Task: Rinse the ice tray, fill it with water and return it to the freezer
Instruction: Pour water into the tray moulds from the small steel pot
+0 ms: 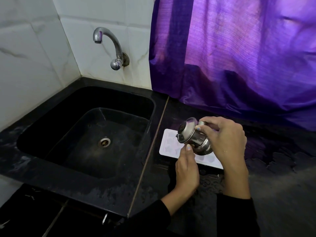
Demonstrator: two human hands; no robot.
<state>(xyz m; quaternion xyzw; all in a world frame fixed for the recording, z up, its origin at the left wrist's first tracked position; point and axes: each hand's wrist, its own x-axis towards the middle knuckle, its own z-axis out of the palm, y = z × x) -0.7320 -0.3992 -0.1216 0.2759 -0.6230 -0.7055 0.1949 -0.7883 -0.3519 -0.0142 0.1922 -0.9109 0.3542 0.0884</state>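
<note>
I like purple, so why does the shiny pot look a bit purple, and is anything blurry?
Head view: light through the purple curtain tints the steel pot; the black sink stays dim; the ice tray looks washed out; straight edges bend from the wide lens.

No readable text, label, brand, number or sign showing anywhere.
</note>
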